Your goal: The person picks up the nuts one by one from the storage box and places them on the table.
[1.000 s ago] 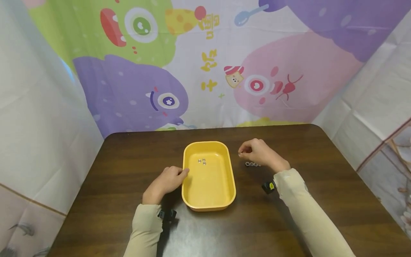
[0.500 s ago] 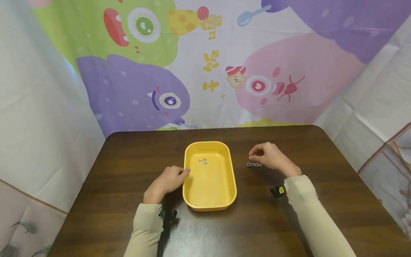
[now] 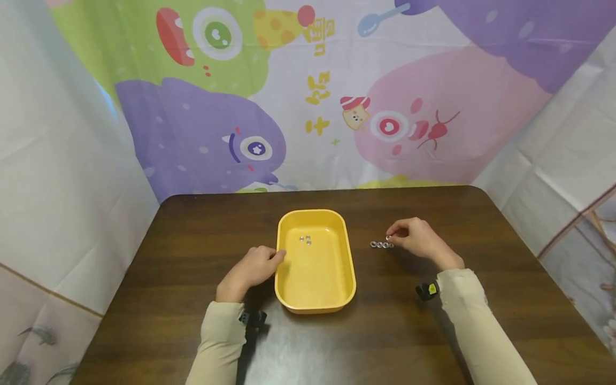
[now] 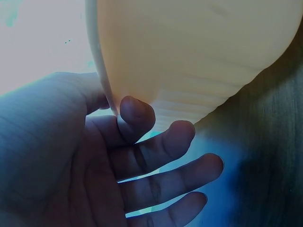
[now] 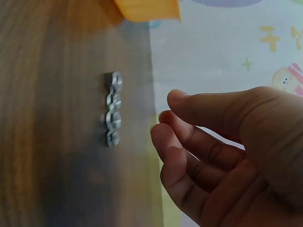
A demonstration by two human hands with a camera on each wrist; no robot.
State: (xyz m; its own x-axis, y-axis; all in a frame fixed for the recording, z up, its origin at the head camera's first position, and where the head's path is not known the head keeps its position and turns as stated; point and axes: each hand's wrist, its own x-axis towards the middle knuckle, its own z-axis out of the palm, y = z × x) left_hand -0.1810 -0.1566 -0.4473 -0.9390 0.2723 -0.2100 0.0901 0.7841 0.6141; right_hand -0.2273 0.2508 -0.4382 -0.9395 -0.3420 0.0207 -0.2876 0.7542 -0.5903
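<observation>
A yellow plastic tray [image 3: 315,278] stands on the table, with three small shiny nuts [image 3: 305,240] on its floor. My left hand [image 3: 251,270] pinches the tray's left rim; in the left wrist view the thumb goes over the edge, and the index finger [image 4: 137,116] bears on the outer wall. To the right of the tray, several metal nuts [image 5: 112,111] lie in a short row. Just above that row's right end my right hand [image 3: 418,240] holds a small shiny nut [image 3: 387,237] at its fingertips. In the right wrist view that nut is hidden by the fingers.
The dark wooden table [image 3: 385,331] ends in front of a cartoon-printed curtain [image 3: 308,107]. White cloth [image 3: 62,149] hangs on the left, with more on the right. Small black cameras are strapped to both wrists.
My right hand has moved to the right, with the small nut, from near the tray to the row's right end. The left hand stays on the tray's rim.
</observation>
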